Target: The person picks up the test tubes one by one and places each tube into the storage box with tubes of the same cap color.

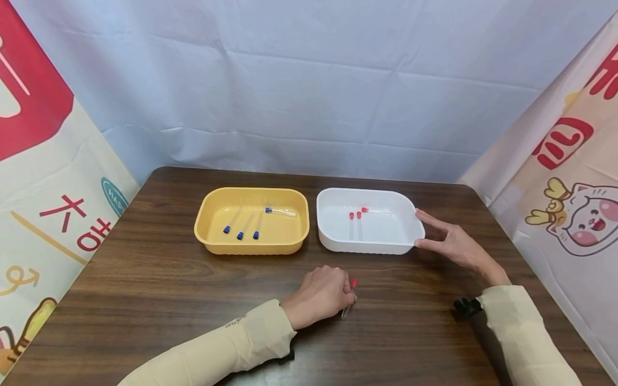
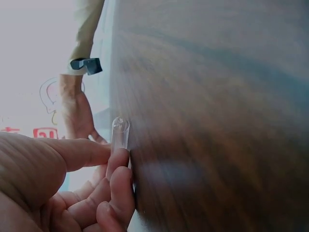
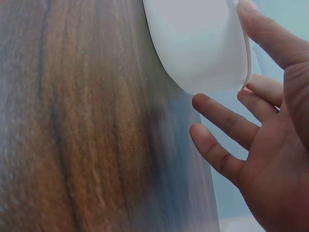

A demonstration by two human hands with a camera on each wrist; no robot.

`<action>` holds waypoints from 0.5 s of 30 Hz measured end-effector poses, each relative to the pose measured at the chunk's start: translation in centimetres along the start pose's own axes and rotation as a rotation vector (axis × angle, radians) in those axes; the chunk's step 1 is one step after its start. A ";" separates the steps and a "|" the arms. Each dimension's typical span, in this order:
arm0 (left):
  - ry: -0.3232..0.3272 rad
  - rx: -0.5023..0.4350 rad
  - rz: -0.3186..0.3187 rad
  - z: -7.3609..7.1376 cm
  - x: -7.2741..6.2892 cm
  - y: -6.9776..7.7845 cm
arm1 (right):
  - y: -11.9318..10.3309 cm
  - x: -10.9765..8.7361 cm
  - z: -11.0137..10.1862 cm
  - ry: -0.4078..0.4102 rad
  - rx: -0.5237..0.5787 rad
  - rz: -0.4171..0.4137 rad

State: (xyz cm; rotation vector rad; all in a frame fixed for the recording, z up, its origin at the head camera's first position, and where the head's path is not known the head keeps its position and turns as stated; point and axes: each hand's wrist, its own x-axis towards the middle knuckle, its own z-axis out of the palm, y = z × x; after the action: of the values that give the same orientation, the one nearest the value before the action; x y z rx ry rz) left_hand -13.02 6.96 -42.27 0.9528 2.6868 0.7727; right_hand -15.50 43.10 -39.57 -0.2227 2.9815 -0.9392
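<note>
My left hand [image 1: 322,294] pinches a clear test tube with a red cap [image 1: 354,283] just above the table in front of the trays. In the left wrist view the rounded end of the test tube [image 2: 120,133] shows between thumb and fingers. My right hand [image 1: 456,245] touches the right end of a white tray [image 1: 367,247], its fingers spread. The right wrist view shows the thumb at the rim of the white tray [image 3: 203,58] and fingertips by its end wall. Inside that tray lie three red-capped test tubes [image 1: 359,225].
A yellow tray [image 1: 251,249] stands left of the white one, with a narrow gap between. Several blue-capped test tubes [image 1: 241,234] lie in it. Both trays are on a dark wooden table [image 1: 159,300], with a pale cloth [image 1: 309,91] hanging behind.
</note>
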 end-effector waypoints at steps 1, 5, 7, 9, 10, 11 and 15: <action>0.002 0.002 0.002 0.0 0.0 0.0 | 0.0 0.0 0.0 -0.001 0.000 0.000; -0.008 0.006 0.001 -0.1 -0.1 0.1 | 0.0 0.1 0.0 -0.004 0.005 0.002; -0.015 -0.001 -0.005 -0.1 0.0 0.0 | 0.0 0.1 0.1 -0.003 0.008 0.003; -0.017 -0.006 -0.009 -0.1 0.1 -0.1 | 0.0 0.0 0.1 -0.001 0.007 0.002; -0.013 -0.008 -0.011 -0.1 0.1 -0.1 | 0.0 0.0 0.1 -0.001 0.004 0.002; -0.006 -0.007 -0.011 -0.1 0.1 -0.1 | 0.0 0.0 0.1 -0.002 0.004 0.001; 0.006 -0.016 0.028 -0.3 0.3 -0.3 | 0.0 0.0 0.0 0.000 -0.006 -0.002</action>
State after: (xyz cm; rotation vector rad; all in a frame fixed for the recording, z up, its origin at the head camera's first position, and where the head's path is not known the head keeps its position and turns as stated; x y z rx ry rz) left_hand -13.52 6.85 -42.19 0.9878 2.6732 0.8030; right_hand -15.45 43.04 -39.58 -0.2261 2.9848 -0.9312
